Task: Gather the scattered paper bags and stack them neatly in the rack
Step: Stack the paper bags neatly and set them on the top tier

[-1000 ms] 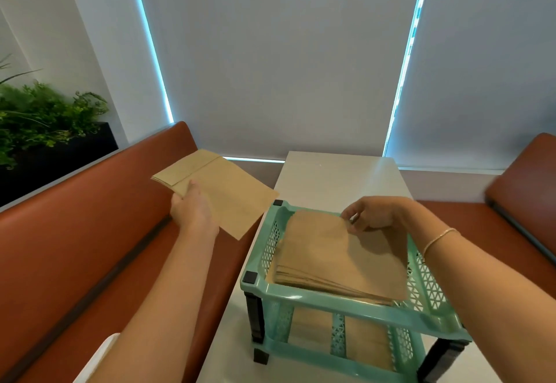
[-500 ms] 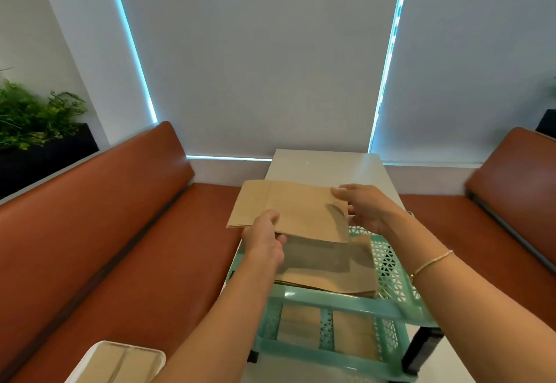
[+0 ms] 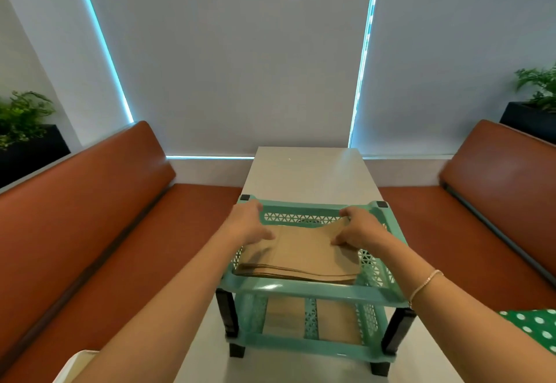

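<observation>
Brown paper bags (image 3: 304,254) stacked flat, teal rack (image 3: 307,291) top tier, perhaps more below

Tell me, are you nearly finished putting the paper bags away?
Nearly, it looks like. A pile of bags already lies in the top tray of the green rack, and more bags sit on the lower shelf. Right now the left hand and right hand are settling the top bag onto the pile. No loose bags show on the table, so maybe only tidying is left.
</observation>
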Demonstrator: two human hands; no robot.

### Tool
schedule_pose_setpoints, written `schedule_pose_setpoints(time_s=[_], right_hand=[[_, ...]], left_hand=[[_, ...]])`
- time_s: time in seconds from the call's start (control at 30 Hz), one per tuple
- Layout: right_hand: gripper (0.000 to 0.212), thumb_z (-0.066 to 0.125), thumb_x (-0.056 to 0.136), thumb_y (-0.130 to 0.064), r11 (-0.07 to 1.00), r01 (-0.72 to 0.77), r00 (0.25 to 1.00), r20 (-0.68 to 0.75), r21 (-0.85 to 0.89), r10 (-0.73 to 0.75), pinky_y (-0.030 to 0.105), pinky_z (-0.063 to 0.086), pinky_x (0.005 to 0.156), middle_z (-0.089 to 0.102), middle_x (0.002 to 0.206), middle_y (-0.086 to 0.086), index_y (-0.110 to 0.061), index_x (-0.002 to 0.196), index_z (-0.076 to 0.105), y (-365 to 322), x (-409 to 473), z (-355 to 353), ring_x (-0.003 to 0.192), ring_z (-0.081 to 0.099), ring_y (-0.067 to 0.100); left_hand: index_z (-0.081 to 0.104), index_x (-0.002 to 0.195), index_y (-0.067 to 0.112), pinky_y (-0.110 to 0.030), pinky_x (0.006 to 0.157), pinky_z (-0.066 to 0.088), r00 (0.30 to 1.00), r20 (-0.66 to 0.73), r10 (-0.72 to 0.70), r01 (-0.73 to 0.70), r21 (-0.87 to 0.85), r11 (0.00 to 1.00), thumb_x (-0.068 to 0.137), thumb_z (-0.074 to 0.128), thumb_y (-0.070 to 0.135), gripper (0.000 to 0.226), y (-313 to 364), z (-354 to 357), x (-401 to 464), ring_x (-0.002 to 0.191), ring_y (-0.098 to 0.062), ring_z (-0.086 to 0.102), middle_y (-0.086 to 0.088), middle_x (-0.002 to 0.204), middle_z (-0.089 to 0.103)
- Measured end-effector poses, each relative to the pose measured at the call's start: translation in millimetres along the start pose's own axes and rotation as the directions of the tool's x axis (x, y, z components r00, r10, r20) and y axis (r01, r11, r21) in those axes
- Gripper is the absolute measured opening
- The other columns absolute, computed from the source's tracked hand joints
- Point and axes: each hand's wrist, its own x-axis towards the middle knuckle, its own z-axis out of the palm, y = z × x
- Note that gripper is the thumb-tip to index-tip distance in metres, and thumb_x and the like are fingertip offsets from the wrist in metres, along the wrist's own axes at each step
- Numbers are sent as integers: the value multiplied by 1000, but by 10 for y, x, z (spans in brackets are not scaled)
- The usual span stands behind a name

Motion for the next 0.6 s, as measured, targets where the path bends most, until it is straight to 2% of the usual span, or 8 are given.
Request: schedule_pose_setpoints(time_s=[0.07,0.17,0.23,0.3,0.33,0.47,0.53,0.6], right_hand=[[85,81,69,-12,996,44,999,-23,-81,-46,34,39,105,45,140,12,-9,141,37,-1,-23,34,127,45,28],[96,85,64,-32,981,-48,997,-71,-185,35,37,42,104,48,137,14,-4,139,33,17,-40,84,126,46,31],[75,81,69,-39,977,-161,986,22,-136,166,39,53,87,58,117,16,0,123,45,24,-79,93,105,59,30],[57,77,75,-35,960,-276,947,185,48,263,35,55,64,61,92,14,0,110,50,44,-108,116,77,62,27],[53,77,76,-32,945,-311,931,231,104,281,32,53,60,61,86,13,0,110,50,52,-122,126,70,61,25],[40,79,73,-14,917,-310,939,231,252,254,28,49,63,61,86,11,1,102,56,70,-102,139,74,58,22],[41,76,75,-8,900,-317,937,248,301,247,29,48,68,60,94,11,4,110,57,64,-93,128,80,58,23],[40,72,78,-5,880,-342,925,285,329,252,25,42,56,61,93,10,5,113,57,74,-69,129,70,55,18]], left_hand=[[35,142,18,-32,103,38,983,144,111,-129,123,984,75,78,23,79,93,98,63,128,-22,44,-3,143,43],[26,147,21,-39,108,36,931,354,94,-202,282,938,77,75,29,86,161,137,186,134,-24,38,-1,150,34],[27,146,22,-40,102,41,898,439,13,-192,366,911,78,73,35,83,198,116,254,128,-26,43,-2,148,36],[34,142,20,-38,97,45,879,477,-19,-198,401,894,77,73,37,77,232,100,301,119,-25,48,-2,143,41],[37,140,19,-38,96,46,875,484,-22,-202,406,891,76,74,37,76,247,104,321,116,-24,50,-2,141,43],[35,144,20,-39,100,44,880,473,-38,-196,437,878,71,78,38,86,247,159,360,122,-26,46,-2,144,41],[34,144,21,-39,100,41,884,466,-32,-199,437,877,72,77,37,86,249,174,379,126,-26,43,-2,145,39],[36,144,21,-38,100,39,893,450,-16,-207,443,872,71,78,37,86,243,192,402,127,-25,41,-3,144,40]])
